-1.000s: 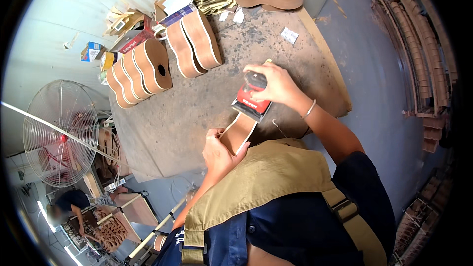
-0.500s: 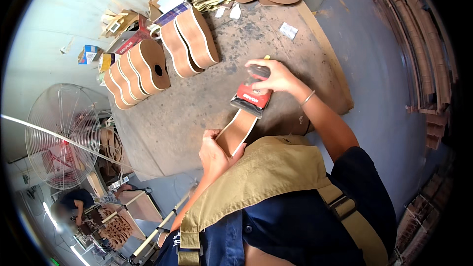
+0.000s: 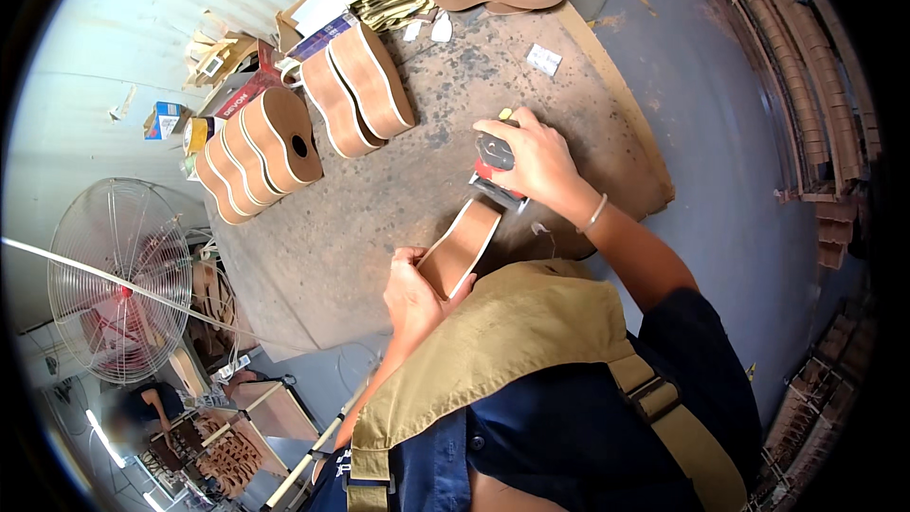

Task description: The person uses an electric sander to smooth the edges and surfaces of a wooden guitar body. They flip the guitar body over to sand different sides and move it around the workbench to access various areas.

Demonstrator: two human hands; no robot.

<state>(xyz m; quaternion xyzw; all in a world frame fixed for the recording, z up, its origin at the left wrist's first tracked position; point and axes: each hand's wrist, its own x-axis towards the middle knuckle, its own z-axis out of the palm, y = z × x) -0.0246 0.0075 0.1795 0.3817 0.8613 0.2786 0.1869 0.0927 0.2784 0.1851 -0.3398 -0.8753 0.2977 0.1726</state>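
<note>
In the head view, we have our left hand (image 3: 414, 292) wrapped around the near end of a pale-edged wooden guitar body (image 3: 462, 248), held before our apron (image 3: 502, 327) by the counter (image 3: 365, 237). Our right hand (image 3: 540, 159) grasps a red and black sander (image 3: 496, 151) at its far end; whether they touch, we cannot tell

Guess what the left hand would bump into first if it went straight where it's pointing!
Carrying the wooden piece along, the left hand would probably meet the sander in the right hand first, though depth is hard to tell.
</note>
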